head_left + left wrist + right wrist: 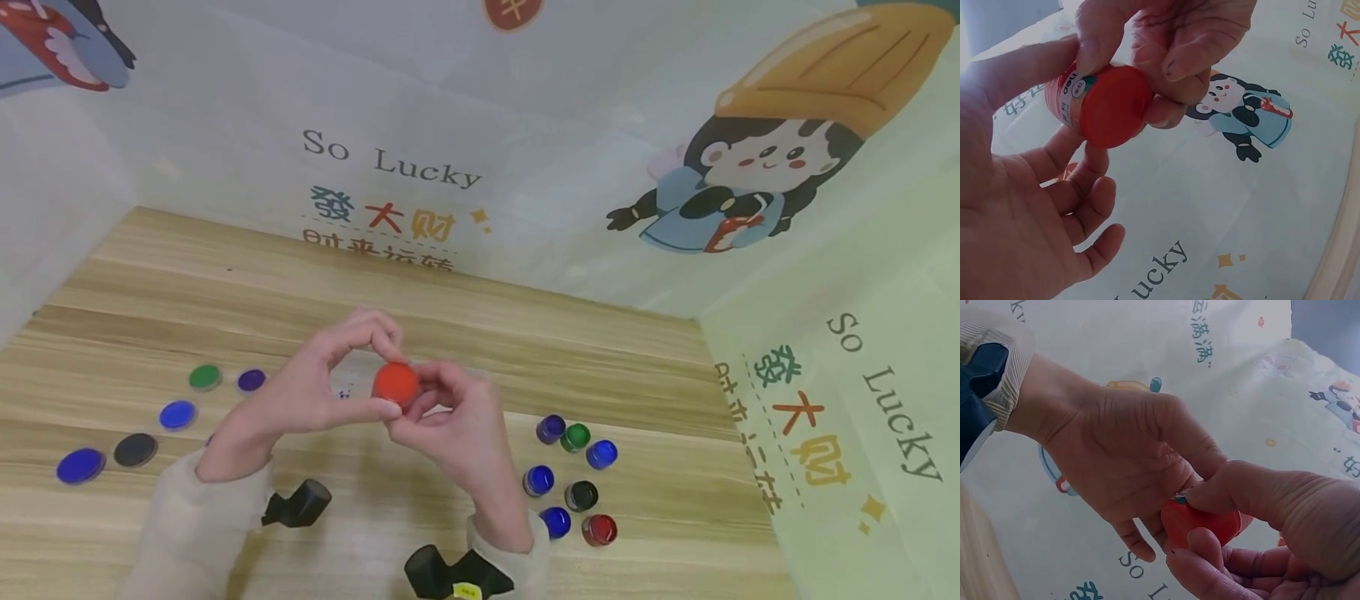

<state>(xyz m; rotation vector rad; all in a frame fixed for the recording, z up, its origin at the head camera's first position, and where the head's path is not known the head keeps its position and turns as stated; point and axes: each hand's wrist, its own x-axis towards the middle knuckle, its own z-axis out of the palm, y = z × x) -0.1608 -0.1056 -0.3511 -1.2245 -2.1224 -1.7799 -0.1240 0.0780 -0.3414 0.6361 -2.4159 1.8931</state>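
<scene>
A small red paint jar (pixel 395 384) is held up above the table between both hands. My left hand (pixel 307 383) grips it by thumb and fingertips at opposite sides. From the right, my right hand (pixel 465 425) pinches it with thumb and curled fingers. Seen in the left wrist view, the jar (pixel 1116 109) is tilted, its flat red end toward the camera and a printed label round its side. In the right wrist view, fingers of both hands cover part of the jar (pixel 1197 522).
Left on the wooden table lie several round lids, among them green (pixel 205 377), black (pixel 136 450) and blue (pixel 81 466). Small paint jars stand at right, including green (pixel 576 437), black (pixel 582 496) and red (pixel 600 529). Printed sheets (pixel 525 208) wall the table.
</scene>
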